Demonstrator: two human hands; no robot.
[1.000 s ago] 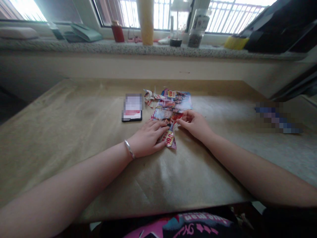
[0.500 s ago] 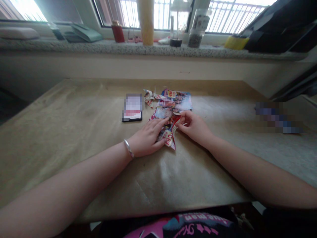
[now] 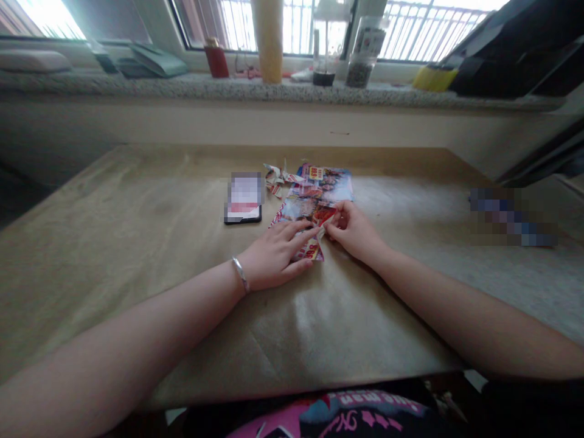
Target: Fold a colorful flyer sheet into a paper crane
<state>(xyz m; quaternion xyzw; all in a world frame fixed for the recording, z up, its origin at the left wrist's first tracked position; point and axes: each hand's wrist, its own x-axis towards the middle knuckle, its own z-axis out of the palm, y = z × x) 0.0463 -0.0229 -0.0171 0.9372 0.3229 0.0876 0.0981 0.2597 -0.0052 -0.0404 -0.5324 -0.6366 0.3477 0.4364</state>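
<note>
A colourful printed paper piece [image 3: 305,214] lies on the brown table [image 3: 137,243] in front of me. My left hand [image 3: 274,255], with a silver bracelet at the wrist, lies flat on its near part, fingers stretched out and pressing it down. My right hand [image 3: 353,231] pinches the paper's right edge between thumb and fingers, just right of my left fingertips. A larger printed sheet [image 3: 329,181] lies behind it, partly overlapped.
A phone [image 3: 244,198] lies left of the papers. Torn paper scraps [image 3: 276,177] sit behind them. A blurred object [image 3: 513,225] rests at the table's right. The windowsill behind holds a red cup [image 3: 216,59], a yellow cylinder [image 3: 269,36], jars [image 3: 360,58] and a green case [image 3: 155,61].
The near end of the paper has drawn in towards my hands and looks shorter. My right hand shifted slightly left and up along the edge. My left hand stayed pressed down.
</note>
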